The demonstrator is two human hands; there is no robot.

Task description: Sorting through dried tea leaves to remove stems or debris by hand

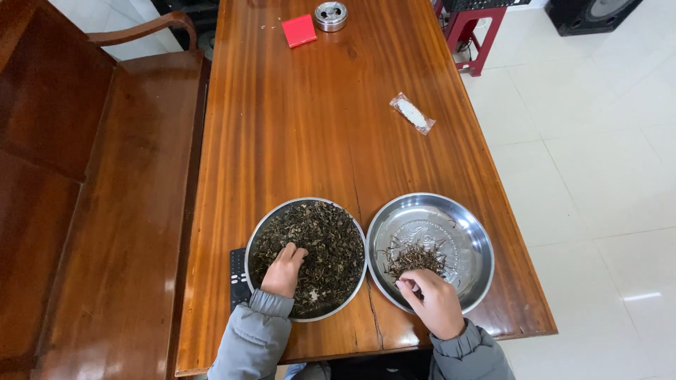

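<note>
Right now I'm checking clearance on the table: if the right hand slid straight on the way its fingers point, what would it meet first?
The right hand points up-left over the steel plate; it would likely meet the small heap of dark stems first.

Your left hand [284,269] rests, fingers bent, in the dark dried leaves [320,246] that fill the left metal plate [259,229] almost to its rim. Your right hand [435,301] pinches at a small heap of thin brown stems [415,257] in the right metal plate [465,218], which is mostly bare and shiny. The two round plates touch side by side near the table edge.
</note>
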